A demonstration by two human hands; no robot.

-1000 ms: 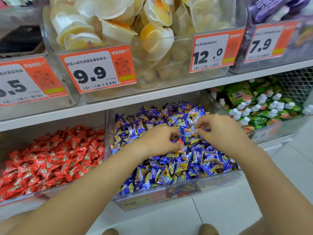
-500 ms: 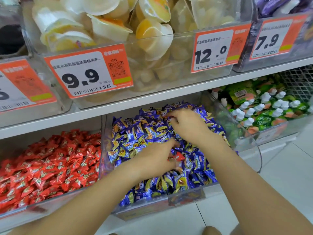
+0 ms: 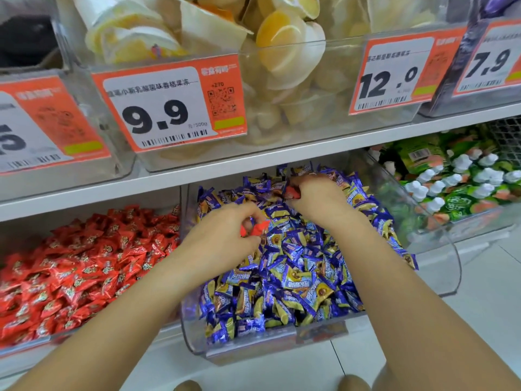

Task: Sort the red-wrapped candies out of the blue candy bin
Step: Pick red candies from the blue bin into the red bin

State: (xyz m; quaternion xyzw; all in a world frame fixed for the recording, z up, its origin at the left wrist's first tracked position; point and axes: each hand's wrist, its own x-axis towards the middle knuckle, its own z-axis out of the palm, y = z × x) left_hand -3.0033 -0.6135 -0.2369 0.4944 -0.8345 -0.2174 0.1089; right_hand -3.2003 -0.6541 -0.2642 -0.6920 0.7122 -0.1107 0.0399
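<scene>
A clear bin (image 3: 253,348) on the lower shelf is heaped with blue-and-gold wrapped candies (image 3: 296,277). My left hand (image 3: 225,235) hovers over the heap's left side with its fingers closed on a red-wrapped candy (image 3: 258,228). Toward the back of the bin, my right hand (image 3: 318,198) pinches a second red-wrapped candy (image 3: 293,191) at its fingertips. Left of the blue bin, another clear bin holds a pile of red-wrapped candies (image 3: 84,263).
The upper shelf (image 3: 282,159) overhangs the bins and carries tubs of jelly cups (image 3: 282,38) with orange price tags (image 3: 172,105). Right of the blue bin is a bin of green pouches with white caps (image 3: 462,182). White floor tiles lie below.
My right hand has reached further back in the bin and closed on a red candy. My left hand has lifted slightly, still holding its red candy. The view has moved closer.
</scene>
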